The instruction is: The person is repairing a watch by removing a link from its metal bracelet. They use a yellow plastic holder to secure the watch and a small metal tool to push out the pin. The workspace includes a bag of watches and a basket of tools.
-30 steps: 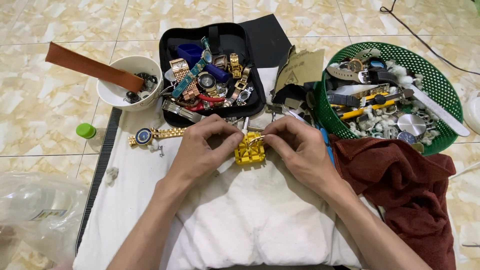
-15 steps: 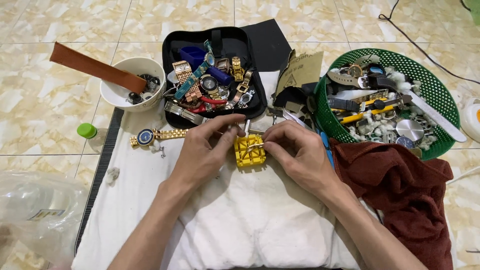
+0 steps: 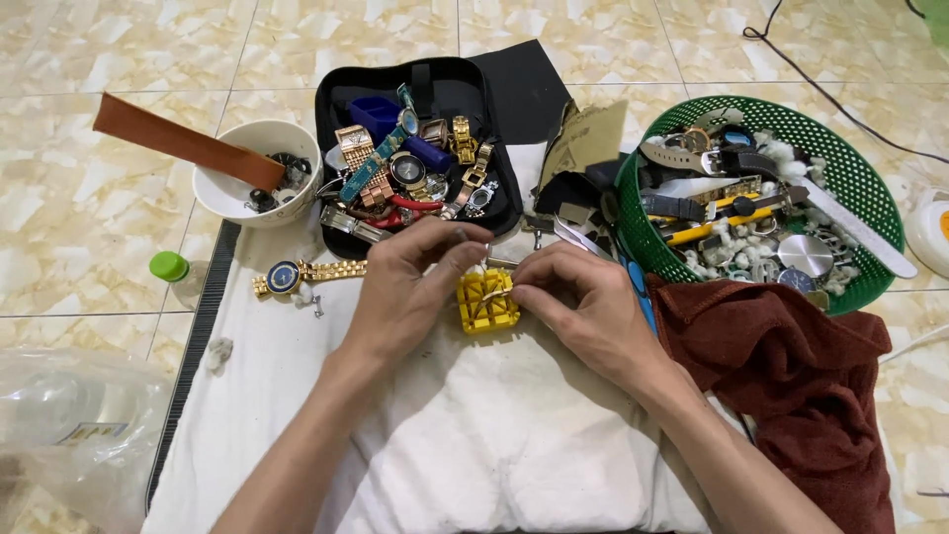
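A small yellow plastic holder block [image 3: 486, 303] sits on a white cloth [image 3: 435, 445], with a gold band piece laid across it. My left hand [image 3: 407, 287] rests on the block's left side and pinches a thin metal tool above it. My right hand [image 3: 578, 302] holds the band piece at the block's right edge with thumb and forefinger. A gold watch with a blue dial [image 3: 297, 277] lies on the cloth left of my left hand.
Behind the hands stands an open black case [image 3: 341, 109] full of watches. At the back left is a white bowl [image 3: 222, 188] with a brown strap. A green basket [image 3: 870, 198] of watch parts and tools sits right, a dark red cloth [image 3: 801, 386] below it. A clear plastic bag [image 3: 69, 425] lies lower left.
Both hands stay on the yellow block with only small finger shifts. My left fingers have lifted slightly with the thin tool.
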